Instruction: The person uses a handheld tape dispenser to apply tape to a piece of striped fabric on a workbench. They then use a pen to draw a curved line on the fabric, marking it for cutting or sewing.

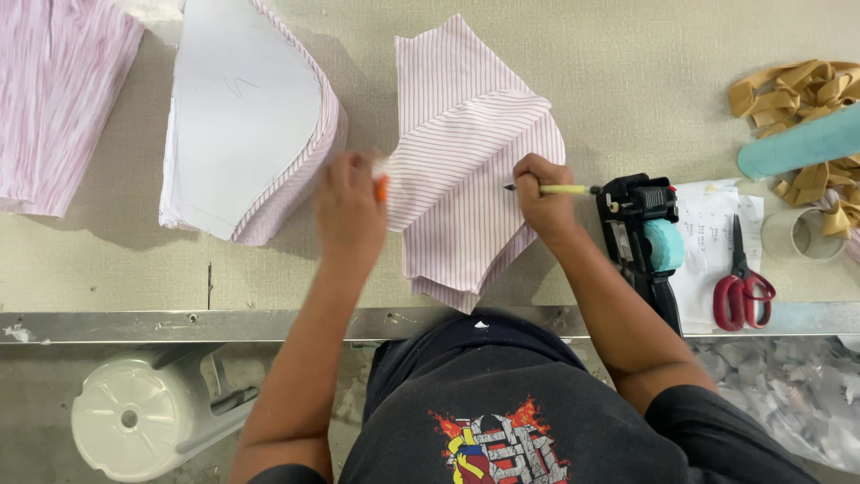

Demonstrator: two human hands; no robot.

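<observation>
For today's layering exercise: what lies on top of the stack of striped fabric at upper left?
A white paper pattern piece lies on the striped fabric stack, covering most of it. Only the stack's striped right edge shows; how many layers lie beneath is hidden.

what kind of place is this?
Probably a garment workshop's cutting or marking table: stacks of cut striped fabric pieces, a paper pattern on another stack, red scissors and a tagging gun nearby.

Garment workshop. Stacks of cut striped fabric pieces (pixel 470 152) with a paper pattern (pixel 237 108) lie on the tabletop (pixel 618 81); tagging gun (pixel 640 229), red scissors (pixel 742 282), elastic bands (pixel 797 99), offcut scraps (pixel 788 385) below.
</observation>
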